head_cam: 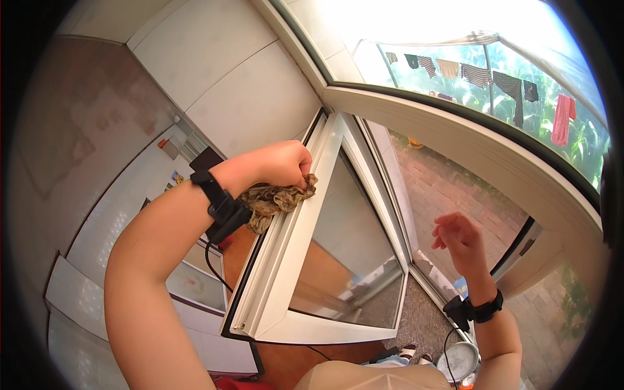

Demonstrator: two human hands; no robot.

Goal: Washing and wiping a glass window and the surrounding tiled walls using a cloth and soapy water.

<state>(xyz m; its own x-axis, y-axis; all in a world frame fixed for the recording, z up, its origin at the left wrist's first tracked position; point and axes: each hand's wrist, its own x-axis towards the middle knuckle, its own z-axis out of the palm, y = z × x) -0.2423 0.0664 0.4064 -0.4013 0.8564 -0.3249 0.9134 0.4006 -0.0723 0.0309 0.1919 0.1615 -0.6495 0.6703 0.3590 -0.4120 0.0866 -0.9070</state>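
Note:
My left hand (285, 163) grips a crumpled brown patterned cloth (280, 201) at the top edge of an open white-framed window sash (292, 263). The cloth lies on the grooved frame and partly hangs over its far side. Glass fills the sash, which stands tilted in my view and swung inward. On the other side, my right hand (458, 241) is raised before the window opening with nothing in it, its fingers loosely curled and apart. Both wrists wear black straps with cabled devices.
The fixed white window frame (453, 131) crosses the upper right. Outside, clothes hang on a line (475, 75) above brick paving (453, 170). Below are my feet (408, 352) and a round metal basin (458, 363). White cabinets (117, 234) stand at left; a loose cable (214, 268) hangs beside the sash.

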